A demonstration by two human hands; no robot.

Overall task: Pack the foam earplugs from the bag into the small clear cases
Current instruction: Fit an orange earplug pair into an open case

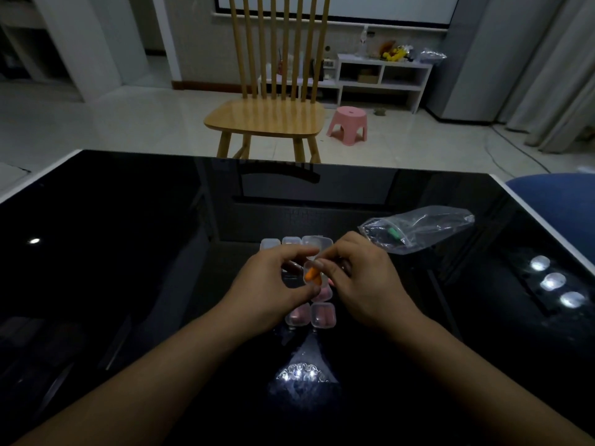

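Observation:
Over the middle of the black glass table [128, 252], my left hand [273, 284] grips a small clear case [311, 277] between thumb and fingers. My right hand [363, 278] pinches an orange foam earplug [311, 272] that sits at the mouth of that case. Below my hands lie two clear cases with pink earplugs [323, 315], and a further one [323, 294] is half hidden under my thumb. A row of clear cases [291, 242] stands just beyond my fingers. The clear plastic bag [418, 228] lies to the right with a green earplug [392, 235] inside.
A wooden chair [267, 117] stands behind the table's far edge, with a pink stool [349, 123] on the floor beyond it. A blue seat [553, 194] is at the right corner. Lamp reflections glare on the glass at the right and near me.

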